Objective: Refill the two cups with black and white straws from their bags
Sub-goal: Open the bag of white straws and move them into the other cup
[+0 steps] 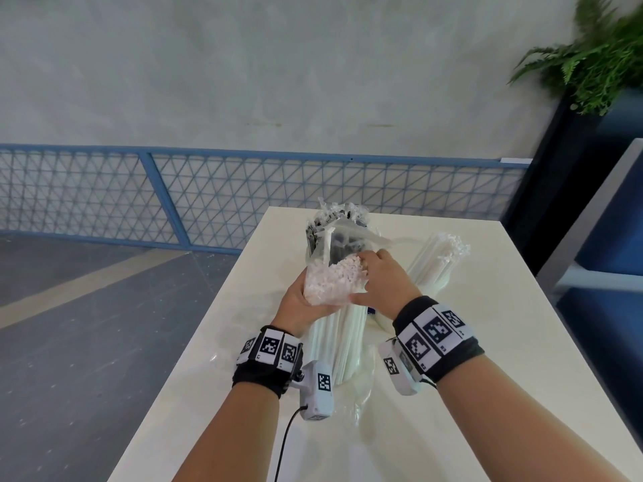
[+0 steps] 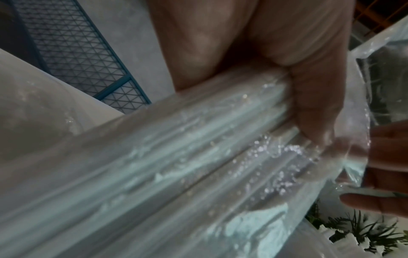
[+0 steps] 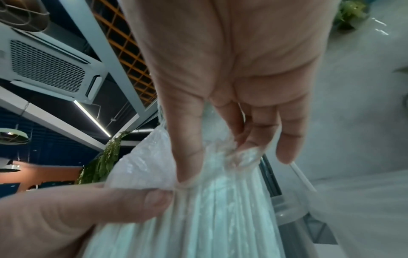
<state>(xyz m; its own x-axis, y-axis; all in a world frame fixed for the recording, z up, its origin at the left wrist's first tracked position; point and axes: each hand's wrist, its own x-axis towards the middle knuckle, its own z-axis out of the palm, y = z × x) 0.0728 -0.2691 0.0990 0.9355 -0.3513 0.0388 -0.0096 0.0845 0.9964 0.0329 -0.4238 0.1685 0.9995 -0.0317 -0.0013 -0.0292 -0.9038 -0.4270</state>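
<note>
Plastic bag of white straws (image 1: 334,283) upright | left hand (image 1: 299,304) grip wraps it | right hand (image 1: 382,280) grip pinches rim

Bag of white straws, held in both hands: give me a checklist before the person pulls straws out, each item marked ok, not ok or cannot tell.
1. Left hand grips the bag of white straws near its top: ok.
2. Right hand pinches the bag's plastic at the mouth, thumb and fingers on the film: ok.
3. Bag mouth open enough to draw straws: cannot tell.
4. Bag stands roughly upright on the table: ok.
5. Cup with white straws within view at the right, apart from the bag: ok.
6. Cup has room for more straws: cannot tell.
</note>
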